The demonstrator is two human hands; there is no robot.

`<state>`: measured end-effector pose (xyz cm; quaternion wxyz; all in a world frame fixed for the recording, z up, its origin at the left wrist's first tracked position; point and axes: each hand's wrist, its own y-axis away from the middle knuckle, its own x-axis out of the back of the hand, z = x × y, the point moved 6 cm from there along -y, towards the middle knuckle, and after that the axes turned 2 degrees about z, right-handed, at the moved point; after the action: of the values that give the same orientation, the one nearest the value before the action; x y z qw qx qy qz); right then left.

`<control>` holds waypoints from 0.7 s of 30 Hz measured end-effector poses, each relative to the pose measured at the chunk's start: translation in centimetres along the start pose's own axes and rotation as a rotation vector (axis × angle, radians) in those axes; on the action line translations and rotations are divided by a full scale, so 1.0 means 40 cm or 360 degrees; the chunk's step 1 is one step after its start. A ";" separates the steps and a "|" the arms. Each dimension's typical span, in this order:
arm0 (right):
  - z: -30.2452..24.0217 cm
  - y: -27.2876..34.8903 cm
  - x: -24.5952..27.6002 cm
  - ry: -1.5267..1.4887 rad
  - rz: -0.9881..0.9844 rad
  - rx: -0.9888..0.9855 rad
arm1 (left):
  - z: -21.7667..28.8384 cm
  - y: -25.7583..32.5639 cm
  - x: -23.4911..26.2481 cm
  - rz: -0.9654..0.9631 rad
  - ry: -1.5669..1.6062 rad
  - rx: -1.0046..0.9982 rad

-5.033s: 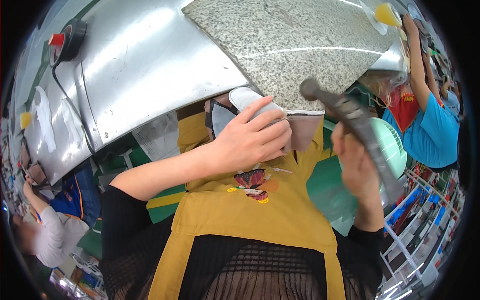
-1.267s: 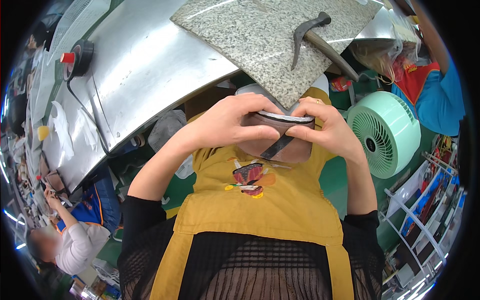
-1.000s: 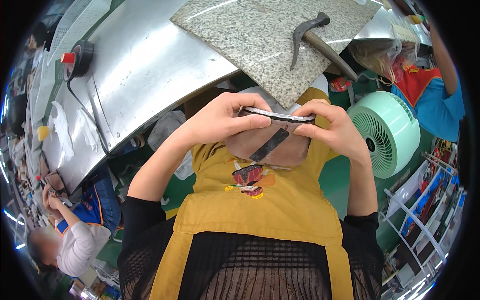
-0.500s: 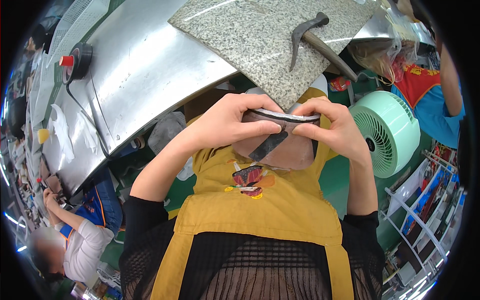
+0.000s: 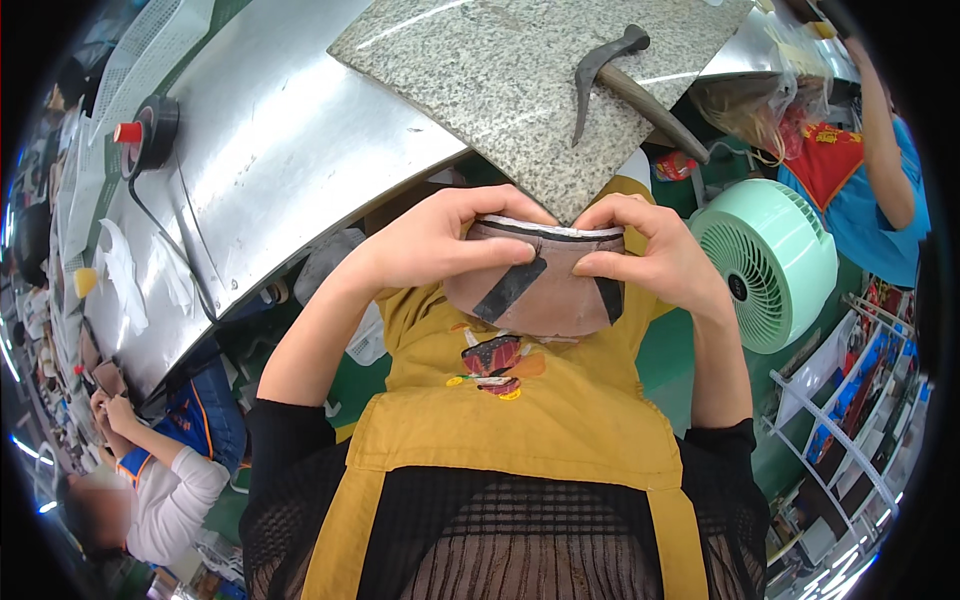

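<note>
Between my two hands is a rounded pinkish-brown piece that looks like leather (image 5: pixel 560 300), with dark strips across it and a white and black upper edge. My left hand (image 5: pixel 450 235) pinches that edge on the left, thumb on the near face and fingers behind. On the right, my right hand (image 5: pixel 655 245) grips the same edge in a like way. The fingers behind the piece are partly hidden. It is held in front of my mustard apron (image 5: pixel 520 420), close to the corner of a speckled stone slab (image 5: pixel 500 110).
A hammer (image 5: pixel 650 108) with a curved head lies on the slab. To the left stretches a metal table (image 5: pixel 300 120) with a black, red-topped device (image 5: pixel 155 135). A green fan (image 5: pixel 765 265) stands at right. Co-workers are at the lower left and upper right.
The piece and both hands have shifted slightly left. My thumbs are a little farther apart, showing more of the piece's face between them. Both hands keep hold of its edge.
</note>
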<state>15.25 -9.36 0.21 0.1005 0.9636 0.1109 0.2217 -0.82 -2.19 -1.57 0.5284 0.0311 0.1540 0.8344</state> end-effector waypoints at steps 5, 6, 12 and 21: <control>-0.028 -0.003 -0.028 -0.0208 0.0125 0.0189 | 0.062 0.011 -0.012 0.0103 -0.1005 -0.0513; -0.033 -0.004 -0.031 -0.0211 0.0115 0.0218 | 0.066 0.014 -0.014 0.0113 -0.1120 -0.0548; -0.006 -0.006 -0.031 -0.0335 -0.0039 0.0007 | 0.041 0.036 -0.002 0.0129 -0.0940 -0.0454; -0.018 0.011 -0.036 0.0199 0.0216 0.0240 | 0.038 0.050 -0.027 0.0386 -0.1401 -0.0820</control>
<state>13.72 -10.04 0.36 0.0052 0.9580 0.0678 0.2787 -1.78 -3.59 0.58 0.4332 0.2654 -0.2974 0.8084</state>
